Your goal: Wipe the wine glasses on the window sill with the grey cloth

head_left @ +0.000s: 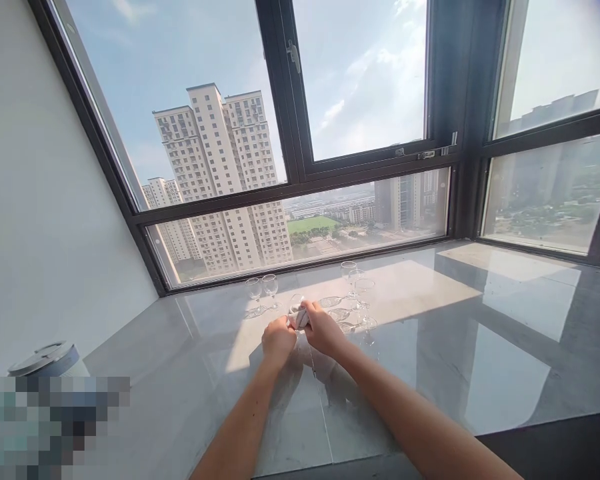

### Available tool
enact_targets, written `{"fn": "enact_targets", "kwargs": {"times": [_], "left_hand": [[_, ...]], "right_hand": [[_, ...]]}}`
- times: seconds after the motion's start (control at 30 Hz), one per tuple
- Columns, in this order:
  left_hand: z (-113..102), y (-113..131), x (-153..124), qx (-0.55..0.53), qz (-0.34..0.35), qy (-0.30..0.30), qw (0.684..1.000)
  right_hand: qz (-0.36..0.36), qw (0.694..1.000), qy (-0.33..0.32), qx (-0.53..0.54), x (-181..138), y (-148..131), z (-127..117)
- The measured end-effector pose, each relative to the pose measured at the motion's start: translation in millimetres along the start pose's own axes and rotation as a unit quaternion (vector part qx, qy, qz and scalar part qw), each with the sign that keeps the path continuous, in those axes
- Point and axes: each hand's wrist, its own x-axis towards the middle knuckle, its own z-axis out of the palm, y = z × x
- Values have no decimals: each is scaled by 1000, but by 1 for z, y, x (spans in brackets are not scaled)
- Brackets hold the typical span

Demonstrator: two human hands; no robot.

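Over the grey tiled sill, my left hand (279, 337) and my right hand (324, 327) meet in front of me. Between them is a bunched whitish cloth (299, 316), pinched in the closed fingers of my right hand. A clear wine glass (297, 299) shows its rim just above the cloth. My left fingers are closed around its lower part, which is mostly hidden. Beyond my left hand stand two clear stemmed glasses (270, 287), close together near the window. To the right of my hands, several more stemmed glasses (365, 288) stand in a group.
A glossy tiled sill (405, 360) with bright reflections spreads around my hands. Dark window frames (300, 193) run along its back, with a white wall (45, 187) on the left. A lidded container (50, 358) stands at the lower left, partly pixelated.
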Motion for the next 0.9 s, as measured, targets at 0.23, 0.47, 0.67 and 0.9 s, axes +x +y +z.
{"fn": "enact_targets", "kwargs": {"times": [0.23,0.47,0.67,0.9], "left_hand": [[2,-3,1,-28,-14,-8,999],[1,-2,1,-51,5,15,999],[-1,-10,4,-57,-5,28,998],[-3,-19,10,-35,-4,54,998]], "right_hand": [[20,994,-9,108,-1,-8,-3],[100,972,-41,210,6,-3,2],[33,973,46,226,4,-10,-5],[-295,907,272,123,-17,-47,-52]]}}
